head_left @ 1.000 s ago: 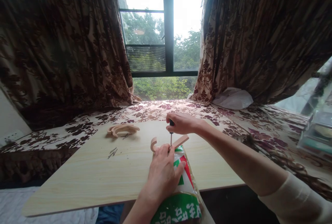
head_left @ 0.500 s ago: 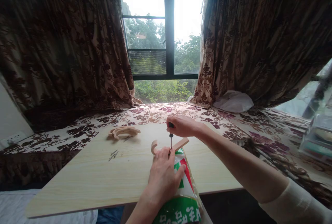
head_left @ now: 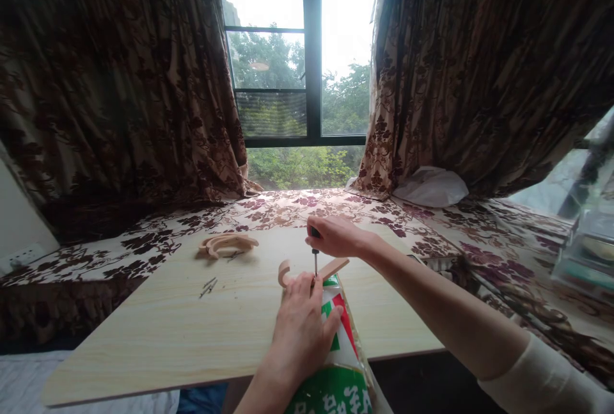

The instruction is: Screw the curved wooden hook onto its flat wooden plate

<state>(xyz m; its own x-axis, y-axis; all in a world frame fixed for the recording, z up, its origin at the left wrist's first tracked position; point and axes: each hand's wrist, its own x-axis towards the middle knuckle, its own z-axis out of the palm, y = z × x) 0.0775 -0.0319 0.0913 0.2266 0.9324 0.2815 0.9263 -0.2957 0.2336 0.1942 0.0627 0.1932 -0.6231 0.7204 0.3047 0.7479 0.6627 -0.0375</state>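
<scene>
My right hand (head_left: 330, 236) is closed around the dark handle of a screwdriver (head_left: 315, 263), held upright with its shaft pointing down. The tip meets the work beside the fingertips of my left hand (head_left: 302, 321); the exact contact is hidden. Those left fingers press together over a light wooden piece with a curved end (head_left: 284, 274), whose straight bar sticks out to the right. Under my left hand and the wood lies a green, white and red plastic bag (head_left: 336, 375), reaching over the table's near edge.
On the pale wooden table (head_left: 144, 337), curved wooden parts (head_left: 230, 246) lie at the back left. Several screws (head_left: 208, 287) lie in front of them. A floral-covered ledge (head_left: 307, 206) runs behind, with a white plastic bag (head_left: 430, 187) and a clear box (head_left: 582, 254) on the right.
The view has shifted very slightly. My right hand has turned a little on the screwdriver handle, and my left hand keeps its place on the wood.
</scene>
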